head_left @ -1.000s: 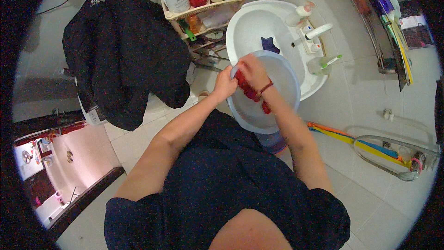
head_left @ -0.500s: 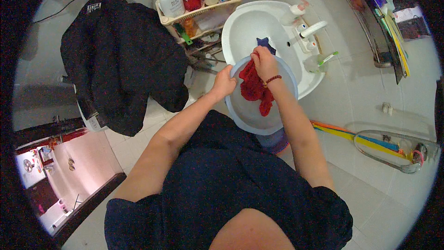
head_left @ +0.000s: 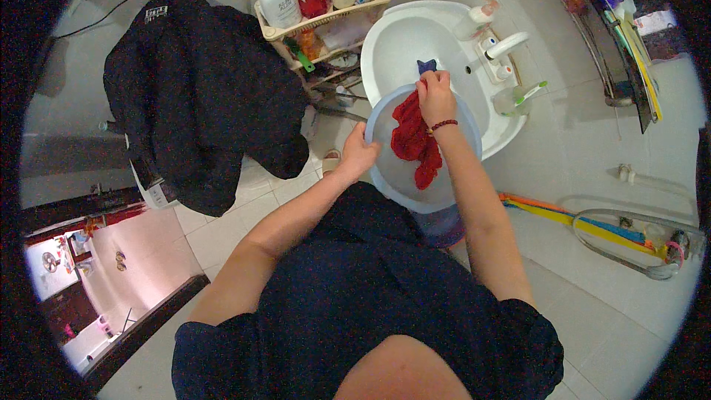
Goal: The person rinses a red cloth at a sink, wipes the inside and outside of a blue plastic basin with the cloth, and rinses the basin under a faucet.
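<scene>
Red cloth (head_left: 415, 137) now lifted higher — right hand (head_left: 435, 95) gripping

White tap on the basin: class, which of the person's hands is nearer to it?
Right. The right hand holds the red cloth just beside the white tap; the left hand grips the blue bowl's far rim.

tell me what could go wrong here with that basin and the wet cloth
1. The blue basin seems to sit half on the sink rim, steadied only by the left hand; it could tip toward the floor.
2. The right hand lifts the red cloth near the basin's edge, so it might drip onto the tiled floor and make it slippery.
3. The cup with a toothbrush stands close to the right arm and could get knocked.
</scene>
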A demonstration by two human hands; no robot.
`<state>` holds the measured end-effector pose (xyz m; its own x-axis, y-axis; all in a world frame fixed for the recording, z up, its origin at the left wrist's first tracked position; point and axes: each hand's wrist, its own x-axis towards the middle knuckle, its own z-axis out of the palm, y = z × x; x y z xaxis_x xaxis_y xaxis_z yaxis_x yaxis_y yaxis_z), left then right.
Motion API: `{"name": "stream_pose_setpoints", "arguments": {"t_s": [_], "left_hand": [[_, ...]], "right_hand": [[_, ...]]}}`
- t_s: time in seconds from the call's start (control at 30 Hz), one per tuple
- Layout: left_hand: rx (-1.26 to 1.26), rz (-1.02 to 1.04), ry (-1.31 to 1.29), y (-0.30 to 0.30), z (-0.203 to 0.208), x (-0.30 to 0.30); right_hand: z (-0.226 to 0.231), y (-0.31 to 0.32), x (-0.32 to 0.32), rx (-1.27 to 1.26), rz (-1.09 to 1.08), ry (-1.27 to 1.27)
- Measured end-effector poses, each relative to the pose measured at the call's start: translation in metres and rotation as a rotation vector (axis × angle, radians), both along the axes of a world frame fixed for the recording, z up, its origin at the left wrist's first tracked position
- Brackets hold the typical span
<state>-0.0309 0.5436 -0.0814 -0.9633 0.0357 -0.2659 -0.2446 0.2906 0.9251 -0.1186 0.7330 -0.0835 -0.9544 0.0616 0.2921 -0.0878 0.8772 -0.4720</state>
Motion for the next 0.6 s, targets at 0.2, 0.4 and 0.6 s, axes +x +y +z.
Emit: {"name": "stream_pose_setpoints", "arguments": {"t_s": [0.2,0.4,0.6], "left_hand": [[-0.065,-0.061,0.202,0.008,-0.043,-0.034],[-0.031,-0.114,0.079,0.009,-0.038,-0.031],[0.009,-0.089,0.175,0.015,-0.047,-0.035]], "right_hand": [[-0.003,-0.045,0.009,-0.273,0.469,0.012],[-0.007,-0.028,0.002,-0.249,0.362,0.009],[-0.009,-0.043,0.020,-0.388,0.444,0.037]]}}
